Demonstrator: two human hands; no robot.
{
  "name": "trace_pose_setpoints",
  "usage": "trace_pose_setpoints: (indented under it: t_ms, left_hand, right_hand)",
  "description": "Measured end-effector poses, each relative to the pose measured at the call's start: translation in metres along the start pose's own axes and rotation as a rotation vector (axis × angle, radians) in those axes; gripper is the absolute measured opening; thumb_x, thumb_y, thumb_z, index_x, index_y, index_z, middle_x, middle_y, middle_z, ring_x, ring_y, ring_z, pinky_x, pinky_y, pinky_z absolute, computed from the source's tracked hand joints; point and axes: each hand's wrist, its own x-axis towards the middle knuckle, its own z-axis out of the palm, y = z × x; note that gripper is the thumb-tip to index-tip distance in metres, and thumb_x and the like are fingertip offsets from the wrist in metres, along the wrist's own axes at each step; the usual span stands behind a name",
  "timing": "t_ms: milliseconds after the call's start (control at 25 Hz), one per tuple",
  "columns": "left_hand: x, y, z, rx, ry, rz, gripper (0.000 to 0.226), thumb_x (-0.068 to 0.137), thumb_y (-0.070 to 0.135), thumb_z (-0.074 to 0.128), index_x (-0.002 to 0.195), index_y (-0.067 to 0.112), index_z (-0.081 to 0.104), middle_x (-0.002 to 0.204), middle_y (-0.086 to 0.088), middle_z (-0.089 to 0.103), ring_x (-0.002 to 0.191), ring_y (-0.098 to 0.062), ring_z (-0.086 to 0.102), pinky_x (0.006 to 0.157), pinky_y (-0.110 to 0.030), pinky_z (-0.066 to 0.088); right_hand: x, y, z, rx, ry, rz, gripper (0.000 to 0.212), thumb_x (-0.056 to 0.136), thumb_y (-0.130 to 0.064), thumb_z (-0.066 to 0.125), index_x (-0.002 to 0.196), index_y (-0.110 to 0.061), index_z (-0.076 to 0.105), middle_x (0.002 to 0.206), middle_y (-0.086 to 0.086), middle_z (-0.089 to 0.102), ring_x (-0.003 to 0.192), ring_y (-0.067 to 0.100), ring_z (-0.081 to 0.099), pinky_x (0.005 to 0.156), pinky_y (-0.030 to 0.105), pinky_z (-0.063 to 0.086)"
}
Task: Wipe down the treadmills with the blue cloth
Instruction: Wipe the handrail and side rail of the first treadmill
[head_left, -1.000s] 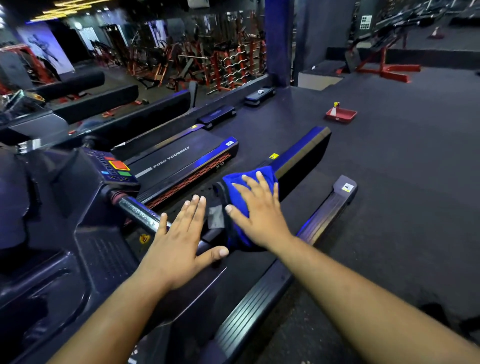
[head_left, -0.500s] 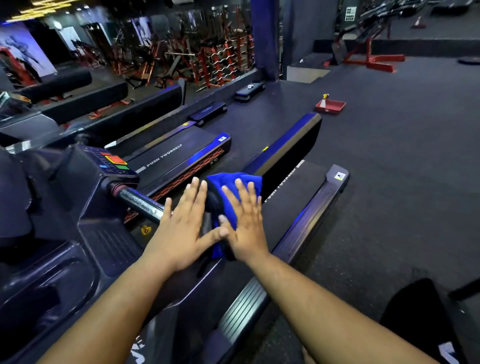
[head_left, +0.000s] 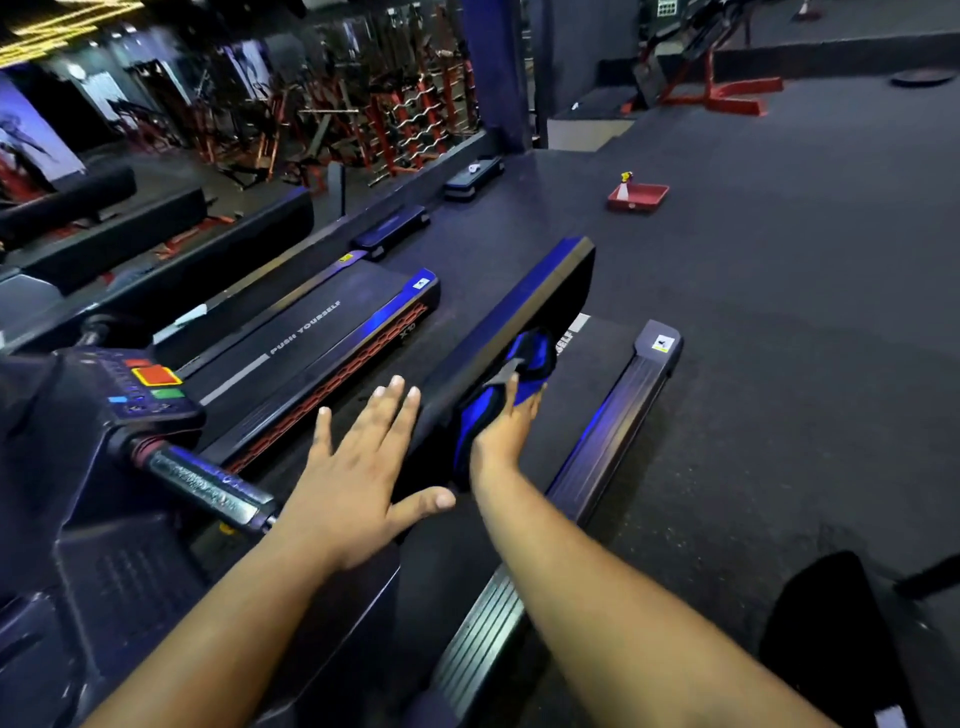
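Note:
My right hand (head_left: 506, 428) presses the blue cloth (head_left: 519, 374) against the inner right face of the near treadmill's long black side rail (head_left: 524, 306). The cloth hangs down that face, and the hand's fingers are partly hidden behind it. My left hand (head_left: 358, 478) lies flat with fingers spread on the top of the same rail, just left of the cloth. The near treadmill's belt (head_left: 587, 395) and its right foot rail (head_left: 613, 441) lie to the right. A second treadmill (head_left: 322, 338) marked PUSH YOURSELF stands to the left.
A control console (head_left: 140, 384) with red and green buttons and a metal handlebar (head_left: 208, 486) sit at the left. A red tray (head_left: 638, 197) holding a spray bottle rests on the dark floor beyond. Step platforms, weight racks and a red bench stand farther back.
My right hand has slid the cloth off the rail's top and down onto its inner right side. My left hand stayed flat on the rail, and the view shifted slightly.

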Motion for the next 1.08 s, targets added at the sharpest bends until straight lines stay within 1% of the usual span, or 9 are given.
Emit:
trace_pose_setpoints:
  t_ms: [80, 240, 320, 480, 560, 640, 720, 920, 1080]
  left_hand:
    - [0.021, 0.007, 0.001, 0.016, -0.011, 0.013, 0.112, 0.07, 0.097, -0.001, 0.157, 0.026, -0.012, 0.162, 0.01, -0.024, 0.15, -0.008, -0.018, 0.12, -0.06, -0.006]
    - [0.065, 0.013, 0.0, 0.026, -0.026, 0.003, 0.122, 0.067, 0.097, -0.005, 0.158, 0.018, 0.008, 0.162, 0.009, -0.024, 0.151, -0.008, -0.016, 0.12, -0.06, -0.005]
    - [0.078, 0.015, 0.0, 0.028, -0.044, -0.013, 0.122, 0.063, 0.099, -0.008, 0.158, 0.023, -0.006, 0.161, 0.01, -0.025, 0.15, -0.008, -0.017, 0.121, -0.058, -0.006]
    - [0.091, 0.017, 0.0, -0.052, -0.083, -0.049, 0.115, 0.063, 0.101, 0.005, 0.154, 0.034, -0.019, 0.162, 0.012, -0.023, 0.15, -0.006, -0.018, 0.123, -0.053, -0.003]
    - [0.09, 0.016, 0.002, -0.044, -0.087, -0.046, 0.114, 0.065, 0.101, 0.007, 0.153, 0.035, -0.021, 0.162, 0.011, -0.023, 0.15, -0.007, -0.018, 0.123, -0.053, -0.002]
    - [0.091, 0.015, 0.003, -0.044, -0.069, -0.055, 0.116, 0.063, 0.102, 0.005, 0.153, 0.034, -0.021, 0.162, 0.011, -0.023, 0.15, -0.007, -0.018, 0.123, -0.052, -0.002]
    - [0.091, 0.015, 0.005, -0.028, -0.062, -0.056, 0.117, 0.062, 0.102, 0.004, 0.154, 0.033, -0.02, 0.162, 0.011, -0.024, 0.149, -0.007, -0.019, 0.122, -0.05, -0.004]
    - [0.091, 0.016, 0.004, -0.026, -0.061, -0.061, 0.111, 0.069, 0.099, 0.016, 0.154, 0.036, -0.018, 0.162, 0.01, -0.023, 0.149, -0.007, -0.02, 0.122, -0.048, -0.007]
    - [0.094, 0.016, 0.004, 0.02, -0.076, -0.066, 0.112, 0.066, 0.1, 0.009, 0.153, 0.037, -0.019, 0.163, 0.007, -0.023, 0.149, -0.008, -0.02, 0.121, -0.047, -0.007]
  right_hand:
    - [0.011, -0.01, -0.001, -0.017, 0.003, 0.043, 0.071, 0.099, -0.044, 0.049, 0.156, -0.012, 0.02, 0.162, 0.005, 0.023, 0.15, 0.021, 0.022, 0.123, 0.035, 0.016]
    - [-0.033, -0.011, -0.007, -0.32, -0.256, -0.237, 0.08, 0.09, -0.055, 0.04, 0.15, -0.03, -0.007, 0.159, -0.013, -0.008, 0.147, 0.003, -0.014, 0.12, 0.027, -0.007]
    - [0.02, -0.033, -0.002, -0.348, -0.224, -0.335, 0.074, 0.093, -0.051, 0.042, 0.153, -0.033, 0.002, 0.164, -0.007, -0.006, 0.149, 0.009, -0.012, 0.119, 0.031, -0.005]
    - [0.12, -0.092, 0.009, -0.633, -0.135, -0.28, 0.069, 0.099, -0.04, 0.051, 0.157, -0.029, 0.015, 0.166, 0.004, -0.004, 0.153, 0.029, -0.007, 0.122, 0.052, 0.006]
    - [0.094, -0.093, 0.009, -0.869, -0.257, -0.472, 0.064, 0.098, -0.047, 0.047, 0.156, -0.03, 0.023, 0.167, 0.002, -0.003, 0.152, 0.031, -0.011, 0.119, 0.058, 0.004]
    - [0.06, -0.079, -0.004, -1.003, -0.534, -0.779, 0.059, 0.096, -0.054, 0.041, 0.15, -0.032, 0.037, 0.166, -0.002, 0.007, 0.152, 0.028, -0.011, 0.118, 0.057, -0.003]
    - [0.081, -0.085, -0.013, -1.095, -0.674, -0.916, 0.052, 0.097, -0.051, 0.043, 0.145, -0.031, 0.047, 0.164, -0.003, 0.019, 0.153, 0.027, -0.003, 0.118, 0.061, -0.002]
    - [0.205, -0.151, 0.011, -1.309, -0.375, -0.626, 0.056, 0.097, -0.06, 0.041, 0.149, -0.04, 0.037, 0.166, -0.003, 0.006, 0.153, 0.024, -0.008, 0.112, 0.074, 0.005]
    - [0.127, -0.114, 0.003, -1.024, -0.412, -0.538, 0.077, 0.083, -0.074, 0.051, 0.15, -0.043, 0.032, 0.165, -0.006, -0.013, 0.149, 0.026, -0.024, 0.112, 0.073, 0.006]
